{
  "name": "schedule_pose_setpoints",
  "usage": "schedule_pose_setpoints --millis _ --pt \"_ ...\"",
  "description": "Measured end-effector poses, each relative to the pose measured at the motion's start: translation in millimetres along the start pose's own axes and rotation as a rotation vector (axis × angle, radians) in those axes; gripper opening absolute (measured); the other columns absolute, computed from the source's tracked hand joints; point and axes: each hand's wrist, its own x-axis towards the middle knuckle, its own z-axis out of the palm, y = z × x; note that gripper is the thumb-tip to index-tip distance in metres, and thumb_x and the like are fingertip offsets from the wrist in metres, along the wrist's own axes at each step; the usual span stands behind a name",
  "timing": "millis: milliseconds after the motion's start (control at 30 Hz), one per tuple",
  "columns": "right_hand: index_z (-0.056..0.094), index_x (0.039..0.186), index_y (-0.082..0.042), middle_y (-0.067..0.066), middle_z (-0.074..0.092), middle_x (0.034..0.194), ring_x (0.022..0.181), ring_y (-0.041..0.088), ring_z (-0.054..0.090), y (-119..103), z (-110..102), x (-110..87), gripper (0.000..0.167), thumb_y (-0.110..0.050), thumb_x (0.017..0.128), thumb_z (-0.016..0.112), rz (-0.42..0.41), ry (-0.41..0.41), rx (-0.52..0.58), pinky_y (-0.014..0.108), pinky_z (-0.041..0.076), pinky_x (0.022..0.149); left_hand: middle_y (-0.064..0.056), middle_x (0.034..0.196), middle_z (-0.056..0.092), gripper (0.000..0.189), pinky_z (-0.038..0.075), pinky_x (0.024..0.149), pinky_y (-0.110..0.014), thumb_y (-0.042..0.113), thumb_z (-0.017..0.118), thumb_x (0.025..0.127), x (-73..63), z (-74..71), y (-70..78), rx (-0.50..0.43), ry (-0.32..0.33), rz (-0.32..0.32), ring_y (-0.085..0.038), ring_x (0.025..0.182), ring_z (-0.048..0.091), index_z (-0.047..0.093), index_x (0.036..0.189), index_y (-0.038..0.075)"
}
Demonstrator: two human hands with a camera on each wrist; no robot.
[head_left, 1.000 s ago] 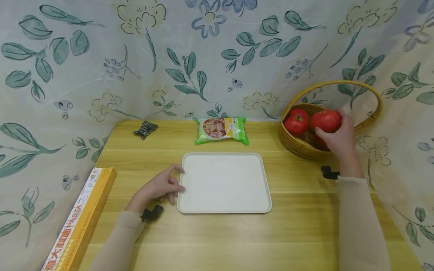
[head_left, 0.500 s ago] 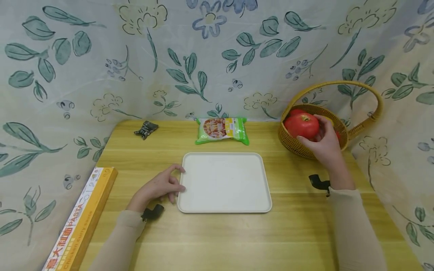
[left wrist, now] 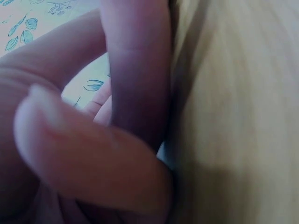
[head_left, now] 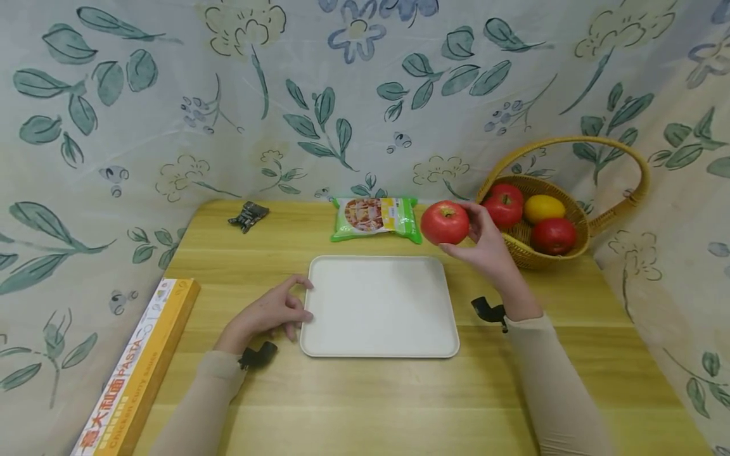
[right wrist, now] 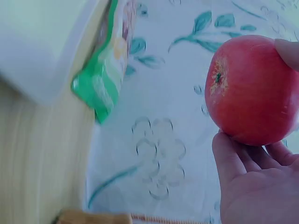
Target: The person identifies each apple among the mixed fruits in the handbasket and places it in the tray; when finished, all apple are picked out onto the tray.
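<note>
Above the table [head_left: 365,405], the right fingers [right wrist: 227,158] grip a red fruit [head_left: 445,223] while the left fingers [head_left: 293,280], parted, touch the tray [head_left: 379,310].

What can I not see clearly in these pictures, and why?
Pasta box: near end, cut off by the head view's bottom edge.
Black packet: print too small, head view.
Basket: part of left wall, behind the right hand, head view.
Held red fruit: right side, cut off by the right wrist view's edge.
Left fingers: blurred, left wrist view.

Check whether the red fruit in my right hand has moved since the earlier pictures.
Yes. In the head view, the held red fruit has moved left, away from the basket.
</note>
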Motion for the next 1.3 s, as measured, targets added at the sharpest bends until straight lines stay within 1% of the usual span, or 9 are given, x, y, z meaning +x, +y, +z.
schedule_pose_setpoints --millis 167,333,433,567,700,833,967,1133,1300 --pt "0.035 0.157 -0.004 0.016 0.045 0.160 0.153 0.035 0.040 -1 40 6.0 0.088 -0.004 0.084 0.086 0.002 -0.093 0.044 0.060 0.039 0.124 -0.006 0.077 0.070 0.068 0.039 0.042 -0.025 0.025 0.083 0.093 -0.3 -1.2 0.1 0.002 -0.007 -0.002 -0.019 0.052 0.068 0.040 0.146 0.019" --pt "0.036 0.157 -0.012 0.012 0.045 0.161 0.152 0.033 0.041 -6 81 9.2 0.089 -0.009 0.084 0.088 0.025 -0.200 0.038 0.059 0.043 0.122 -0.006 0.077 0.070 0.067 0.040 0.041 -0.025 0.024 0.083 0.093 -0.3 -2.2 0.1 -0.005 -0.018 -0.004 -0.019 0.053 0.068 0.040 0.144 0.018" --pt "0.036 0.158 -0.015 0.010 0.045 0.161 0.151 0.033 0.043 -9 102 9.9 0.090 -0.010 0.084 0.088 0.035 -0.267 0.043 0.058 0.045 0.120 -0.006 0.077 0.070 0.067 0.049 0.045 -0.027 0.021 0.083 0.093 0.8 -1.7 1.3 -0.017 -0.025 0.008 -0.019 0.053 0.068 0.040 0.144 0.016" --pt "0.037 0.158 -0.017 0.008 0.046 0.160 0.150 0.032 0.046 -9 127 9.7 0.090 -0.011 0.084 0.088 0.050 -0.345 0.052 0.055 0.047 0.119 -0.007 0.078 0.072 0.067 0.059 0.054 -0.033 0.018 0.084 0.092 2.3 0.7 2.6 -0.017 -0.033 0.024 -0.019 0.053 0.066 0.040 0.143 0.013" --pt "0.038 0.156 -0.018 0.005 0.048 0.158 0.150 0.032 0.048 -9 148 7.8 0.087 -0.013 0.084 0.088 0.062 -0.404 0.041 0.054 0.049 0.118 -0.007 0.078 0.073 0.066 0.058 0.055 -0.031 0.018 0.083 0.092 3.1 3.5 3.0 -0.001 -0.045 0.035 -0.018 0.051 0.063 0.040 0.142 0.013" --pt "0.039 0.154 -0.017 0.004 0.051 0.156 0.150 0.032 0.048 -8 162 5.9 0.085 -0.015 0.084 0.087 0.075 -0.430 0.015 0.055 0.050 0.116 -0.004 0.074 0.069 0.065 0.054 0.053 -0.028 0.015 0.081 0.094 4.5 5.6 3.3 0.004 -0.063 0.056 -0.017 0.049 0.058 0.038 0.142 0.012" --pt "0.040 0.154 -0.016 0.006 0.052 0.156 0.149 0.031 0.048 -5 169 4.6 0.085 -0.015 0.083 0.087 0.088 -0.435 0.006 0.055 0.049 0.117 -0.002 0.073 0.067 0.065 0.052 0.053 -0.026 0.015 0.081 0.094 6.4 5.9 5.0 0.013 -0.086 0.063 -0.015 0.049 0.057 0.037 0.143 0.011" --pt "0.040 0.154 -0.015 0.008 0.052 0.158 0.149 0.031 0.049 2 172 5.5 0.086 -0.016 0.083 0.088 0.103 -0.439 -0.018 0.053 0.049 0.118 -0.003 0.074 0.067 0.066 0.052 0.053 -0.026 0.017 0.081 0.093 9.5 3.9 7.8 0.025 -0.117 0.043 -0.016 0.050 0.056 0.037 0.142 0.011" --pt "0.040 0.154 -0.017 0.008 0.052 0.158 0.150 0.032 0.048 5 171 7.3 0.086 -0.016 0.083 0.088 0.116 -0.440 -0.008 0.055 0.048 0.118 -0.003 0.075 0.067 0.067 0.051 0.052 -0.025 0.018 0.082 0.093 14.5 2.8 9.2 0.024 -0.139 0.030 -0.015 0.049 0.055 0.036 0.142 0.011"
